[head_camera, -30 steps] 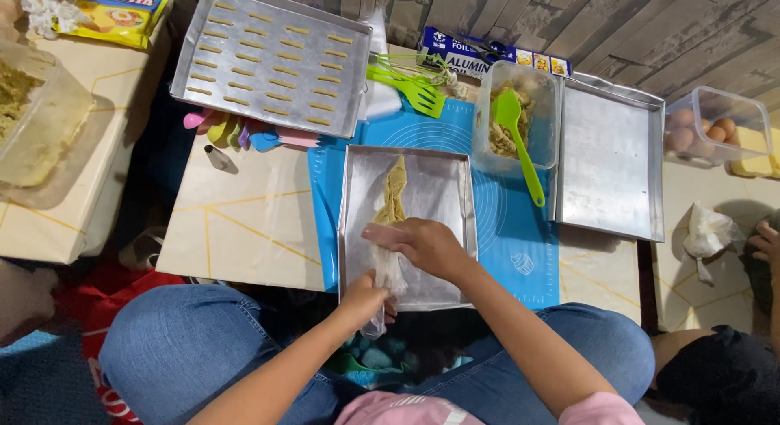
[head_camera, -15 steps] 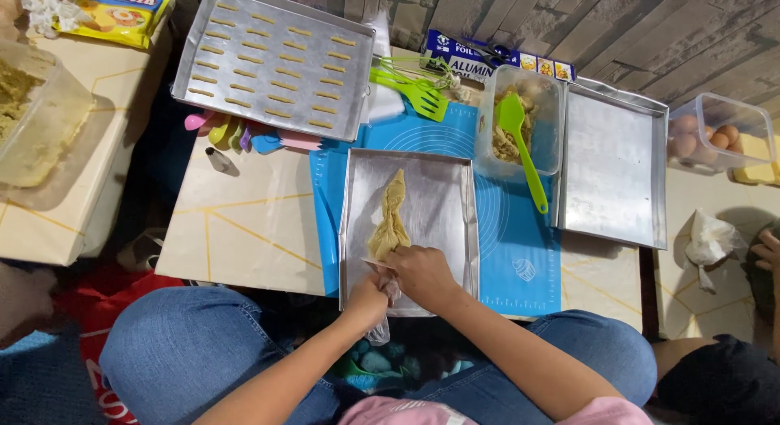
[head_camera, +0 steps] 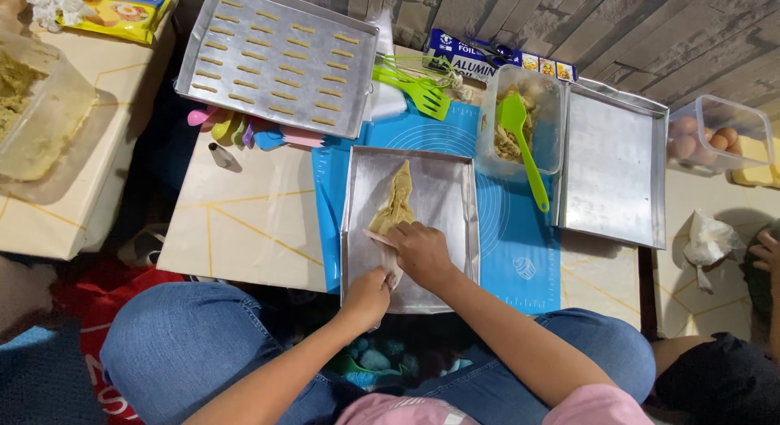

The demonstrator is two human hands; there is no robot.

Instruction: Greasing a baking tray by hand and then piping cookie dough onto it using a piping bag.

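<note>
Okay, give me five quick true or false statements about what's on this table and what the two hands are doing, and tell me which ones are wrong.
1. Both hands are on the piping bag lying in the near baking tray. True: the right hand grips its middle and the left hand its near end.
2. The far tray holds rows of small piped dough strips. True.
3. The green spatula lies flat on the blue mat. False: it leans in the clear dough container.
4. The tray on the right is full of dough strips. False: it is bare.
5. The tub of eggs sits at the far right. True.
</note>
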